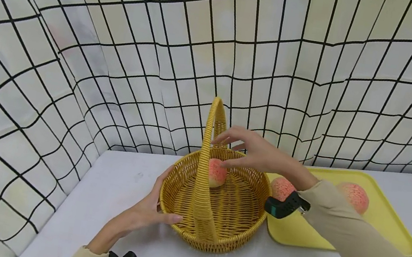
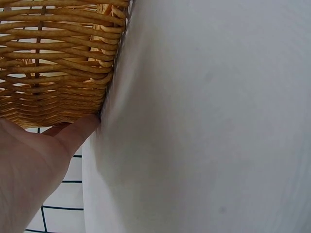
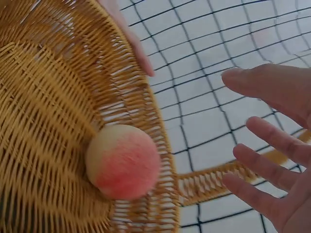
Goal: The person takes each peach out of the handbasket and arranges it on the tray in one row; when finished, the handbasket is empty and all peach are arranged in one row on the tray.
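Observation:
A round wicker basket (image 1: 239, 223) with a tall arched handle stands on the white table. Inside it, against the far left wall, lies a pink and cream peach (image 1: 217, 176), seen large in the right wrist view as well (image 3: 124, 162). My left hand (image 1: 146, 211) holds the basket's left side, thumb at the rim and fingers around the outer wall; in the left wrist view the hand (image 2: 43, 150) touches the wicker near the table. Above the basket hovers my right hand (image 1: 249, 149), fingers spread and apart from the peach, as the right wrist view also shows.
To the right, a yellow tray (image 1: 388, 229) carries two more peaches, one (image 1: 282, 188) near the basket and another (image 1: 353, 196) partly behind the right sleeve. A white cloth wall with a black grid (image 1: 269, 84) rises behind and left of the table.

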A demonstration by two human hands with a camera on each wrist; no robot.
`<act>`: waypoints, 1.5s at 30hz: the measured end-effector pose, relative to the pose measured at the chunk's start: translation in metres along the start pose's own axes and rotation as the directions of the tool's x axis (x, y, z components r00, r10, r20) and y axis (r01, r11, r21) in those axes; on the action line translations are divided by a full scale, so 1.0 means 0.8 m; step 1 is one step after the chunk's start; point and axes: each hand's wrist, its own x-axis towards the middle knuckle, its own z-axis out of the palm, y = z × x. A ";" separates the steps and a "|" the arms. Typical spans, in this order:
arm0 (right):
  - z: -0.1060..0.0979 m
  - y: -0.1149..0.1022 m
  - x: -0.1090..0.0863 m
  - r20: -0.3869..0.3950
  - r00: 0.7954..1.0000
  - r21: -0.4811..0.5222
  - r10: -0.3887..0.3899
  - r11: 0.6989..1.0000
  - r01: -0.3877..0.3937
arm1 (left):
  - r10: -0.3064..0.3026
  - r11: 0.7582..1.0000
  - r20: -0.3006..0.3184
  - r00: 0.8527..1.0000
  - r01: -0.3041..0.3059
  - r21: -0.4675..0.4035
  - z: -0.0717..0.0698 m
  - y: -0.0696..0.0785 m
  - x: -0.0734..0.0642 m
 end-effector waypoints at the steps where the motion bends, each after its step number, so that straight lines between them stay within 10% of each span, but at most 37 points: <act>1: 0.008 0.002 0.006 0.015 1.000 -0.001 0.000 1.000 0.000 | 0.001 1.000 0.000 1.000 -0.001 0.000 0.000 0.000 0.000; 22: 0.081 0.075 0.044 0.116 0.981 -0.091 0.158 0.985 -0.148 | 0.004 1.000 -0.004 1.000 -0.004 0.027 0.001 0.002 -0.001; 45: 0.072 0.057 0.034 0.193 0.972 -0.089 0.137 0.989 -0.121 | -0.001 0.999 -0.014 1.000 0.002 0.047 0.000 0.001 -0.001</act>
